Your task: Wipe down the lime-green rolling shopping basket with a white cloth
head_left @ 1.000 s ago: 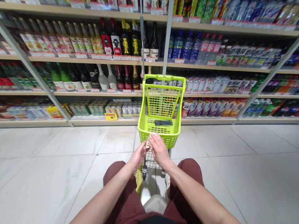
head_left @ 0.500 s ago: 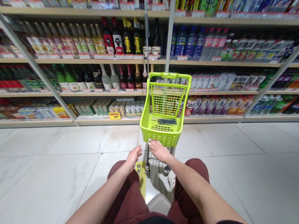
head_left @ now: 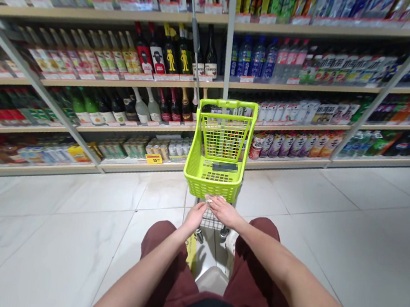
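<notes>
A small crumpled white cloth (head_left: 209, 198) shows at the fingertips of my right hand (head_left: 224, 212), which is closed on it. My left hand (head_left: 195, 216) meets it from the left, its fingers pinched at the cloth's near edge. Just beyond both hands stands a lime-green shopping cart (head_left: 216, 181) with a plastic basket and metal legs. The cloth and fingertips overlap the basket's lower front in view; whether they touch it I cannot tell. Inside the basket no goods show.
Behind the cart run shelves (head_left: 138, 84) of bottles, cans and cartons. A yellow price sign (head_left: 153, 159) hangs at the bottom shelf. Below me are a grey seat (head_left: 213, 279) between my knees and a yellow floor marking (head_left: 191, 252), partly hidden. Pale tiles (head_left: 77, 232) cover the floor.
My left hand has moved right and forward, from apart to meeting my right hand at the cloth. The whole view has shifted slightly, with the cart now a little further left.
</notes>
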`<state>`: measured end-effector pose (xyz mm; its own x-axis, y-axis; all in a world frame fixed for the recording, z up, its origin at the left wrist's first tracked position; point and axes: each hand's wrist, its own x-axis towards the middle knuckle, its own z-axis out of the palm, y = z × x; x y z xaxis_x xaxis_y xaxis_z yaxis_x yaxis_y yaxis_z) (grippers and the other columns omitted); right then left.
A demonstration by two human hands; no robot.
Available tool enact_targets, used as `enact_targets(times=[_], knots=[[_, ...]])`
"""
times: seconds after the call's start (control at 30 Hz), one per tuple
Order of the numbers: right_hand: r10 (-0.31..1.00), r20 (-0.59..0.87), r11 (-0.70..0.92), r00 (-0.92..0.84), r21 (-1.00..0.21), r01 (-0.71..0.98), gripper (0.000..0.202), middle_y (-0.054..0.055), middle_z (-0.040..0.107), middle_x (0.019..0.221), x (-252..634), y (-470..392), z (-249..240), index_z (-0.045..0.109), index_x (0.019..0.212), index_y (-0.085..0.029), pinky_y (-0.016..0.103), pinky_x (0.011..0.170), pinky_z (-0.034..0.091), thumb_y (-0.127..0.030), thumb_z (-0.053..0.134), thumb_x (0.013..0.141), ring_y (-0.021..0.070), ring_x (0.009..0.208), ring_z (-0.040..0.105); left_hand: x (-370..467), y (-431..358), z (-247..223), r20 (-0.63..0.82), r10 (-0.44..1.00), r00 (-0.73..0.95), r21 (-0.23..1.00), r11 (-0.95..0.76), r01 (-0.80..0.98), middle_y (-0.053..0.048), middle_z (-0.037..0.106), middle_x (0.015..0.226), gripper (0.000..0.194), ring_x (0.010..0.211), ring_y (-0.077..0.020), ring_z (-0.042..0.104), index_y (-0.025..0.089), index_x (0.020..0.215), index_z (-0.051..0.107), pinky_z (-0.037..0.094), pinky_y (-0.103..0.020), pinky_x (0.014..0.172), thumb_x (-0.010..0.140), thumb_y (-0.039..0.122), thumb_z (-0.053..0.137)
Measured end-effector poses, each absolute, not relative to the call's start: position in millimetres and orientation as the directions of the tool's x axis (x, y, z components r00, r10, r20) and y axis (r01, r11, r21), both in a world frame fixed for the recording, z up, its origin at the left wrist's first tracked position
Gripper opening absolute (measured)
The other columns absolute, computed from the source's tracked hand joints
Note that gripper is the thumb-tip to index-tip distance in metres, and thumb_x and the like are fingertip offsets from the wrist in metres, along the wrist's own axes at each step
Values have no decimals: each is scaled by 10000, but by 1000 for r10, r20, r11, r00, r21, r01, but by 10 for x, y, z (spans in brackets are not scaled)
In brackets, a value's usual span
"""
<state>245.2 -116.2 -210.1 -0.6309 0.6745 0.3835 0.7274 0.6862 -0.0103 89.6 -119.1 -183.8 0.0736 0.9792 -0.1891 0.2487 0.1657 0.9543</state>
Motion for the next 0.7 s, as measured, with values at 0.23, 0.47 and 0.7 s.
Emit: enact_targets(times=[0.23, 0.47, 0.7], knots=[[474, 502, 762, -724, 178, 622, 313, 80, 489, 1261, 2875, -1153, -1772, 514, 1159, -143, 455, 1037, 284, -107, 348, 896, 182, 1283, 261, 893, -1130, -1939, -222, 974, 45, 906, 189, 380, -123, 609, 1102, 326, 1065, -222, 524, 111, 978, 603, 335, -332, 953, 758, 304, 461], [546, 368, 751, -753, 183, 634, 256, 105, 571, 1155, 2850, -1222, -2338, 580, 1064, -111, 404, 972, 391, -130, 411, 873, 204, 1208, 394, 928, -1187, -1942, -212, 975, 64, 872, 159, 462, -112, 599, 1126, 344, 1068, -203, 529, 121, 1024, 595, 354, -299, 939, 746, 301, 504], [437, 541, 777, -718, 175, 605, 322, 70, 452, 1296, 2324, -958, -1797, 497, 1176, -137, 458, 1056, 259, -105, 352, 890, 196, 1311, 175, 695, -1036, -1901, -201, 980, -1, 822, 169, 544, -115, 568, 1172, 361, 1109, -198, 502, 109, 1065, 570, 361, -296, 939, 799, 305, 423]])
